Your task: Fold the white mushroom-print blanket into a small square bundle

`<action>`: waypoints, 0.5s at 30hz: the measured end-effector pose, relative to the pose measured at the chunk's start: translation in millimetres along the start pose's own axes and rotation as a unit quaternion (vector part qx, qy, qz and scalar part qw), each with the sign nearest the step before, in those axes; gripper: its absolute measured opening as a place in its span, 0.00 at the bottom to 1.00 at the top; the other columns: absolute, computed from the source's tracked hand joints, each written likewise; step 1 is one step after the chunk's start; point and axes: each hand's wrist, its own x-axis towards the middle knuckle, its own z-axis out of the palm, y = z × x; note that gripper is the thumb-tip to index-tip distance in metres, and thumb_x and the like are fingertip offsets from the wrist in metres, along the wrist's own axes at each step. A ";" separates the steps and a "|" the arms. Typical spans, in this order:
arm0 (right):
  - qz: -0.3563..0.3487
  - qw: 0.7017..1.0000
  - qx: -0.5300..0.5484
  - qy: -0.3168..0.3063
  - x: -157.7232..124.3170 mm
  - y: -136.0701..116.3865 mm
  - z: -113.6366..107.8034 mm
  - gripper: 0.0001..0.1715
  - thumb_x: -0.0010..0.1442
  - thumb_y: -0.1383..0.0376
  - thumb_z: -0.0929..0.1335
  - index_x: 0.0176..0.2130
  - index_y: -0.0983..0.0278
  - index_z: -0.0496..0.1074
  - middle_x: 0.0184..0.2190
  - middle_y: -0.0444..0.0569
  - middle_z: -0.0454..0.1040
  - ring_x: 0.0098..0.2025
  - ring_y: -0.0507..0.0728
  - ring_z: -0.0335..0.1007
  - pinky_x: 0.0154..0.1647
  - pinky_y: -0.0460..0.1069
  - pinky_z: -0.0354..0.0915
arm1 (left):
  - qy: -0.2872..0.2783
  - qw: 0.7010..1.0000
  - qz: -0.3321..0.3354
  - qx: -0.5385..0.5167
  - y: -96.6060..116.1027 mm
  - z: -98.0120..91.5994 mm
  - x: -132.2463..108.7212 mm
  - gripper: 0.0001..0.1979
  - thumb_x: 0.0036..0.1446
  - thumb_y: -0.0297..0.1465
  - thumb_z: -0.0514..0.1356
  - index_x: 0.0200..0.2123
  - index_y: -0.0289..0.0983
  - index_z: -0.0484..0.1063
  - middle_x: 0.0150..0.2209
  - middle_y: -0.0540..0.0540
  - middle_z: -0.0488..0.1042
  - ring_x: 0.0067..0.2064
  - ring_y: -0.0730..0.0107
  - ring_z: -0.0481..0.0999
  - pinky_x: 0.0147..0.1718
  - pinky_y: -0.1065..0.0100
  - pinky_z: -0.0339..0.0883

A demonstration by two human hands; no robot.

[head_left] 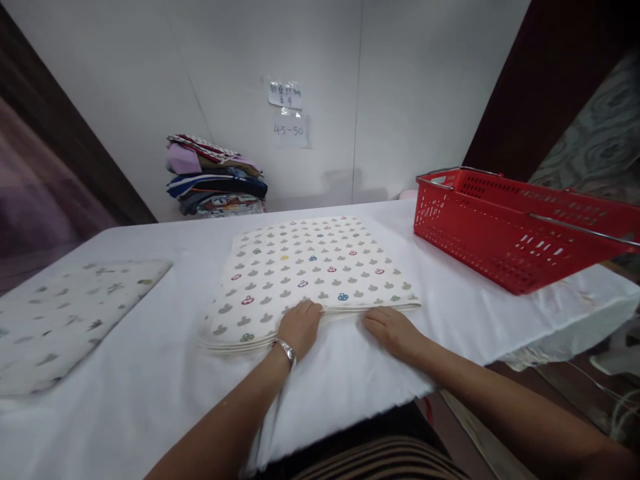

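Note:
A white folded blanket lies flat in the middle of the table, printed with grey mushroom shapes and a few red, blue, green and yellow ones. Several layers show along its near edge. My left hand, with a silver bracelet at the wrist, is closed on that edge near its middle. A short way to the right, my right hand grips the same edge, its fingertips curled against the layers. Both thumbs are mostly hidden. To the left lies another white folded cloth with a grey leaf-like print.
White cloth covers the table. A red plastic basket with metal handles stands at the right. Against the back wall is a stack of folded fabrics. Paper notes are taped to the wall, one reading 45-50.

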 end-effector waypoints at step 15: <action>0.068 0.992 -0.077 -0.070 39.5 -13.7 11.0 0.08 0.60 0.71 0.60 0.36 0.64 0.67 0.32 0.49 0.70 0.29 0.54 0.64 0.24 0.47 0.50 | -0.002 1.000 -0.005 -0.025 -0.5 1.6 -2.5 0.09 0.61 0.29 0.48 0.38 0.37 0.67 0.37 0.46 0.70 0.39 0.67 0.69 0.39 0.65 0.63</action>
